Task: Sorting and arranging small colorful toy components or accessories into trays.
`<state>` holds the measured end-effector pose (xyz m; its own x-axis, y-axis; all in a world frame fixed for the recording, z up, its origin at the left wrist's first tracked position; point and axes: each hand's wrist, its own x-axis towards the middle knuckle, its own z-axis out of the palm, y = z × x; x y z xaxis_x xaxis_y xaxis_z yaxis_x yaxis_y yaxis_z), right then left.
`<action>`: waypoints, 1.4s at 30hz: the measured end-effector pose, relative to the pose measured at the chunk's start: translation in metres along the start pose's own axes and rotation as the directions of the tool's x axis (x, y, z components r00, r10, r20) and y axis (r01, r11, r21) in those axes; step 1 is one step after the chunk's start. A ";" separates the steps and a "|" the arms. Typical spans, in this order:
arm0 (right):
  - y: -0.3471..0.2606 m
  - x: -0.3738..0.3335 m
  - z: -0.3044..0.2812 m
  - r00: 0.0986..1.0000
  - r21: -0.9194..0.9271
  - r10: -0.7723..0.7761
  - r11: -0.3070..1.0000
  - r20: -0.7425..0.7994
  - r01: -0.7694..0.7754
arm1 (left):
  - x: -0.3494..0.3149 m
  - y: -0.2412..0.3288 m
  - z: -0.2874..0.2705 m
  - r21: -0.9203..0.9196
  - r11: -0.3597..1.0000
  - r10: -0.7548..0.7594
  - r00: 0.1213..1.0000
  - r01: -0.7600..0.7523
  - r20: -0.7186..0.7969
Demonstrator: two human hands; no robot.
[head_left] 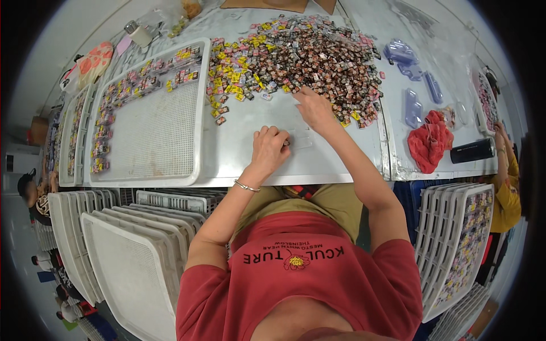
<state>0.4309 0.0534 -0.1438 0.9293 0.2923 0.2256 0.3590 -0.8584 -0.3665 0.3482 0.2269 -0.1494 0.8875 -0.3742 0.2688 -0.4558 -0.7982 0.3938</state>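
My left hand (268, 149) is closed at the table's middle, its fingers curled round the left end of a narrow clear plastic case (302, 142). A small dark piece shows at its fingertips. Farther off, my right hand (316, 110) touches the near edge of a large heap of small printed pieces (324, 62), mostly dark brown with some pink and yellow. Its fingers are bent together, and whatever they pinch is hidden. To the left lies a white mesh tray (153, 131), with rows of packed pieces along its far and left sides.
Clear plastic cases (402, 54), a red cloth (429, 142) and a black cylinder (472, 150) sit on the right. Stacked white trays (131, 250) stand below the table's left edge, and filled trays (460, 244) at the right. Another person's arm (503, 150) shows far right.
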 end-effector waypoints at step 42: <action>-0.052 -0.077 0.030 0.997 0.227 0.018 0.974 -0.081 0.001 | 0.013 -0.054 -0.014 -0.908 0.274 -0.403 0.895 0.317 0.191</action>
<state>0.3427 0.0883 -0.1690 0.9255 0.2419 0.2914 0.3702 -0.7399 -0.5618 0.3835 0.2720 -0.1553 0.9910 -0.1032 -0.0857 0.0952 0.0909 0.9913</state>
